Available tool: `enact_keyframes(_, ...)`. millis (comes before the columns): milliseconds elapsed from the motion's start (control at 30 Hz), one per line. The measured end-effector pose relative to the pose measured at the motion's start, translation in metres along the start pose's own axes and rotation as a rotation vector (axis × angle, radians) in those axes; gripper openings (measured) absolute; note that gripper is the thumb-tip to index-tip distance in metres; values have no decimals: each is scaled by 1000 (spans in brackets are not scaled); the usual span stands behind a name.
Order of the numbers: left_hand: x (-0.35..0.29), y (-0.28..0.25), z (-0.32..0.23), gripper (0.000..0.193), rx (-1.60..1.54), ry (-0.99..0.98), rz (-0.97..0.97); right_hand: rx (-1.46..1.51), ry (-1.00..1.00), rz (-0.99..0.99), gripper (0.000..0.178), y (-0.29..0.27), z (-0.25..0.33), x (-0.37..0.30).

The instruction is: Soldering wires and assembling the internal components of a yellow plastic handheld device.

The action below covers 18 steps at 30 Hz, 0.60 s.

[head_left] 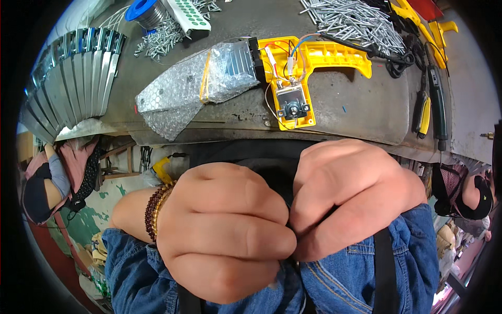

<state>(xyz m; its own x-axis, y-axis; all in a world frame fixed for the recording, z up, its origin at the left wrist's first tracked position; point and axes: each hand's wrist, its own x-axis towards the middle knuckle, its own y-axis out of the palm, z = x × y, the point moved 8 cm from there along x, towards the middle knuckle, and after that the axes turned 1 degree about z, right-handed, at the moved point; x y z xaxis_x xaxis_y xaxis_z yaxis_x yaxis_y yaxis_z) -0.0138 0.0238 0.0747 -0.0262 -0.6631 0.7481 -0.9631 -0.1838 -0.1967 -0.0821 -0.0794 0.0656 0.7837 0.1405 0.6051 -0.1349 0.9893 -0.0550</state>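
Note:
My left hand (225, 225), with beaded bracelets (153, 212) at its wrist, is closed close to my body. My right hand (355, 193) is curled beside it, the fingers of both meeting above my jeans. Anything inside the hands is hidden. Beyond them on the bench lies an open yellow tool housing (334, 55) with exposed wires and a black switch-like block (292, 104). A metal-finned part in bubble wrap (180, 81), bound by a yellow band, joins its left end. Neither hand touches the housing.
Grey tapered metal pieces (78, 78) fan out at left. Small screws (162, 39) lie near a blue-rimmed solder spool (144, 13); long screws (355, 23) are heaped far right. Pliers (423, 115) and a black powered screwdriver (437, 99) lie at right. Other people sit at both sides.

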Motion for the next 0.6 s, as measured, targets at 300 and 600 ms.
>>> enact_keyframes(300, -5, -1, -12, 8, 98, 103, 5, -20, 36, 77, 13, 1, 0, -1)
enact_keyframes(600, -8, 5, -20, 12, 246, 81, -25, -39, -146, -42, 10, 6, 0, -2)
